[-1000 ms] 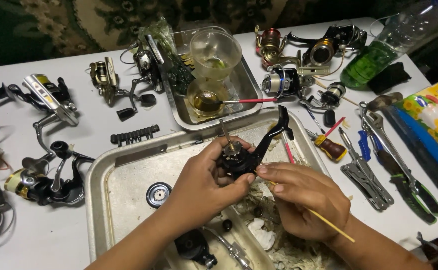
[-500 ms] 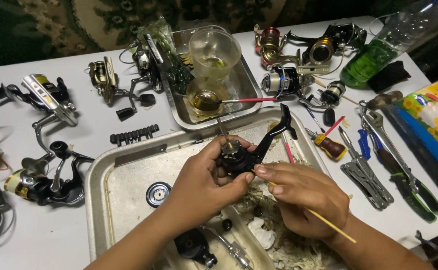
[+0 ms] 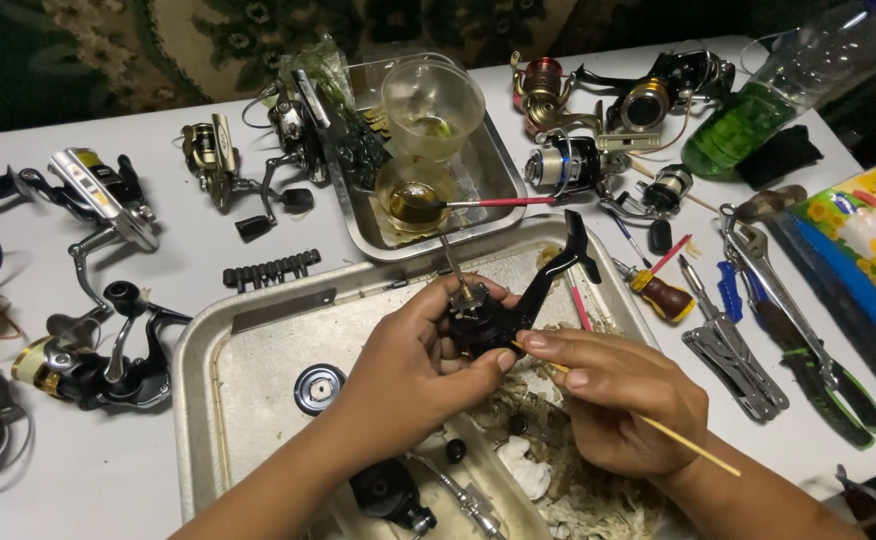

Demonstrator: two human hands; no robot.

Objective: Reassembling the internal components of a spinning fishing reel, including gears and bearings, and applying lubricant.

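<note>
We hold a black fishing reel body (image 3: pixel 503 310) above the large metal tray (image 3: pixel 258 350), near its far rim. Our left hand (image 3: pixel 413 370) wraps it from the left, fingers curled and thumb pressed against its underside. Our right hand (image 3: pixel 613 400) pinches a thin wooden stick (image 3: pixel 658 428) between thumb and forefinger, its tip touching the reel body. A round spool part (image 3: pixel 318 388) lies on the tray floor to the left. Beyond sits a smaller tray (image 3: pixel 498 190) with a clear plastic cup (image 3: pixel 433 100) in it. Pliers (image 3: pixel 733 350) and a screwdriver (image 3: pixel 658 290) lie to the right.
</note>
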